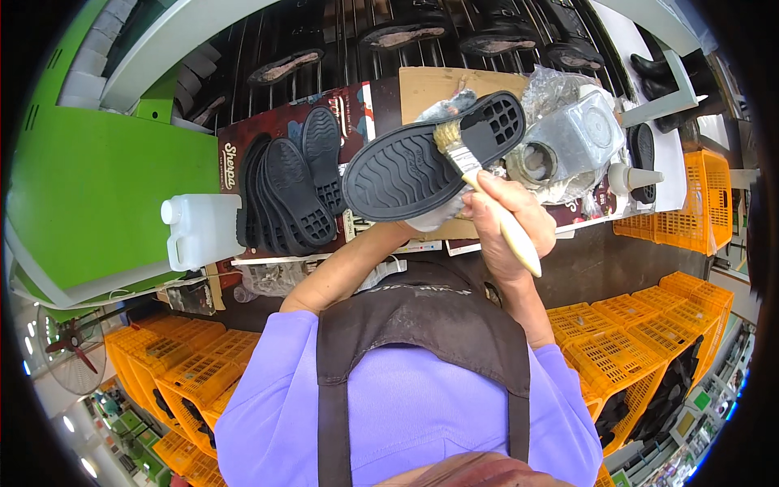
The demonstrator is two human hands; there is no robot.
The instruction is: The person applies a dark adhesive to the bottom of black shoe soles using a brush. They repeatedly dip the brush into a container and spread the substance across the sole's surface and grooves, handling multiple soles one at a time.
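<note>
My left hand [436,217], in a whitish glove, is closed on a black shoe sole [398,174] from beneath. The sole covers most of this hand; gloved fingertips show past its far edge. Tilted across the middle of the view, the sole shows its ridged, grid-patterned side. My right hand [519,223] grips the pale handle of a paintbrush [464,154], whose yellowish bristles touch the sole near its grid-patterned end. Beside the right hand, a clear plastic container [580,134] lies on crumpled plastic wrap. Left of the held sole stand several more black soles [288,187].
A white jug [203,231] stands at the bench's left edge, near a green machine [114,187]. A nozzle bottle [633,178] lies at right. Black boots [406,28] rest on rollers at the back. Orange crates [641,325] are stacked on both sides.
</note>
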